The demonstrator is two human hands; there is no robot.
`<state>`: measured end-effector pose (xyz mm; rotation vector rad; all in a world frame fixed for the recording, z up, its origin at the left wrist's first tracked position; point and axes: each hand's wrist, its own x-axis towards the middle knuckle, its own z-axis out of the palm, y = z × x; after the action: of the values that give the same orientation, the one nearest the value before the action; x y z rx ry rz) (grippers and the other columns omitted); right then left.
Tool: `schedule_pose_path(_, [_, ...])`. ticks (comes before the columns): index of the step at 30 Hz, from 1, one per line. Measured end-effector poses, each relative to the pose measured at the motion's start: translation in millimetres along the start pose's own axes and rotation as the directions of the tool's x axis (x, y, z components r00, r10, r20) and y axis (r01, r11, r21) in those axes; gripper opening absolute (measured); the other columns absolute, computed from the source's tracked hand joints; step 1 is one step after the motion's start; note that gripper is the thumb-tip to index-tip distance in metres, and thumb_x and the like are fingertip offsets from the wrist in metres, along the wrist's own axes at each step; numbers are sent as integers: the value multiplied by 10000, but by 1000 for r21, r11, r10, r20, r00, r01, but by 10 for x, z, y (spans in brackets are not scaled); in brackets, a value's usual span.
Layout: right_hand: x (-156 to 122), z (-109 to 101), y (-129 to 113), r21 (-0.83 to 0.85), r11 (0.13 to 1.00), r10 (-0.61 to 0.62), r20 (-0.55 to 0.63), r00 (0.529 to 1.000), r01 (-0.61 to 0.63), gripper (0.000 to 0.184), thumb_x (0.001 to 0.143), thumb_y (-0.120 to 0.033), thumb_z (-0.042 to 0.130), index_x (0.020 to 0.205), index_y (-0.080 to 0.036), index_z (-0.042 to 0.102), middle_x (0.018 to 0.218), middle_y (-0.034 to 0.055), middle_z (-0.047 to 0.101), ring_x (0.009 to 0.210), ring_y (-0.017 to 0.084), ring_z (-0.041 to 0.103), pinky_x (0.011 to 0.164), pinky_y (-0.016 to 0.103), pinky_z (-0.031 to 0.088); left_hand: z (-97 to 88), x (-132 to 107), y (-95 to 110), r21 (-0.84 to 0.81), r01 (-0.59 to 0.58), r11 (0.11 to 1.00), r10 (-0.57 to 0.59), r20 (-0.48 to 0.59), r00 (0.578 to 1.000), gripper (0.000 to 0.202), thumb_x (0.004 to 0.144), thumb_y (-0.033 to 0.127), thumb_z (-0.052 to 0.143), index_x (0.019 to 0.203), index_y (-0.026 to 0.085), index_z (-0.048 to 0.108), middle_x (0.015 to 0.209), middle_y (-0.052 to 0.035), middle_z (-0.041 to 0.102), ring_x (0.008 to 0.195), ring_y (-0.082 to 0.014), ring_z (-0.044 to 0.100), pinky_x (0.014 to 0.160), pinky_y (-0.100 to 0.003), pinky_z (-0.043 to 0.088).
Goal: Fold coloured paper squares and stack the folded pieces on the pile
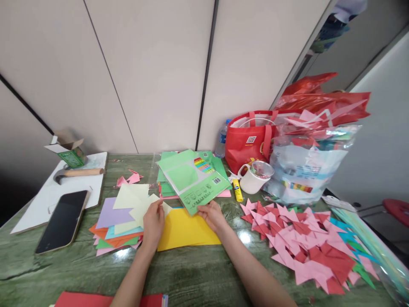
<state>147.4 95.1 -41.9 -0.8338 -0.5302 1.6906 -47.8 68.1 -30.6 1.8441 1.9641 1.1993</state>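
Green pack [206, 183], near edge pinched by R hand [211, 216], L hand [154, 222] at cream paper [131, 196], grip unclear: prob. sorting step, next move needing steady R pinch.

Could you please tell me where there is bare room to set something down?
Bare table shows just below the yellow paper, and at left between the phone and the red paper. It looks crowded at right, with the folded-paper heap, white mug and red bag close together.
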Motion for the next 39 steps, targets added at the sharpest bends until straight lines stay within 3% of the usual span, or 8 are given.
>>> schedule_pose_path(4, [-1, 7, -16, -7, 1000, 8, 6, 1000, -8, 331, 475, -34, 675, 763, -155, 565, 742, 25, 690, 665, 183, 643, 615, 300, 531, -25, -26, 51, 171, -271, 947, 251, 129, 959, 345, 772, 230, 423, 1102, 152, 487, 1122, -124, 556, 1086, -239, 472, 942, -453, 322])
schedule_pose_path(7, [-5, 15, -31, -12, 1000, 16, 25, 1000, -15, 325, 481, -42, 675, 762, -155, 559, 777, 36, 690, 692, 196, 644, 637, 317, 528, -38, -53, 92, 290, -373, 881, 296, 278, 914, 364, 762, 181, 423, 1121, 169, 481, 1178, -117, 535, 1177, -263, 382, 987, -552, 161])
schedule_pose_path(12, [-6, 32, -41, -26, 999, 22, 28, 999, -22, 316, 486, -47, 674, 756, -158, 553, 802, 50, 688, 735, 211, 643, 677, 341, 517, -85, -62, 105, 453, -316, 834, 179, 321, 930, 363, 768, 109, 358, 1092, 154, 514, 1173, -138, 546, 1156, -289, 405, 959, -585, 172])
schedule_pose_path(18, [-17, 51, -61, -12, 999, 35, 17, 999, -35, 334, 483, -39, 672, 768, -163, 550, 807, 44, 686, 764, 208, 639, 704, 341, 508, -148, -38, 70, 516, -198, 834, 110, 198, 974, 377, 766, 76, 322, 1081, 144, 517, 1135, -154, 563, 1126, -302, 425, 934, -600, 188])
schedule_pose_path(24, [-27, 63, -72, -6, 999, 42, 31, 999, -42, 332, 480, -39, 673, 765, -157, 550, 793, 47, 687, 761, 208, 638, 703, 342, 507, -123, -40, 120, 233, -257, 938, 245, 79, 966, 301, 795, 156, 362, 1036, 151, 542, 1107, -140, 564, 1115, -261, 448, 975, -494, 257])
schedule_pose_path(29, [-29, 67, -66, -2, 1000, 25, 30, 999, -25, 333, 474, -28, 665, 757, -157, 549, 783, 39, 685, 733, 198, 640, 689, 328, 510, -68, -83, 231, -126, -327, 937, 350, 324, 879, 217, 743, 295, 530, 930, 200, 587, 962, -82, 605, 981, -234, 523, 839, -389, 427])
schedule_pose_path(35, [-26, 63, -63, -2, 1000, 19, 52, 998, -19, 326, 482, -31, 664, 756, -163, 549, 775, 34, 684, 727, 197, 640, 689, 329, 508, -150, -136, 387, -36, -355, 934, 318, 532, 785, 422, 525, 397, 717, 896, 232, 602, 984, -59, 553, 932, -259, 487, 802, -423, 385])
schedule_pose_path(39, [-25, 73, -59, -5, 1000, 16, 49, 999, -16, 334, 482, -39, 661, 766, -168, 543, 771, 32, 685, 722, 204, 639, 666, 332, 510, -142, -134, 370, 44, -402, 915, 324, 513, 795, 442, 543, 420, 699, 932, 239, 592, 1013, -66, 544, 1005, -285, 459, 850, -464, 335])
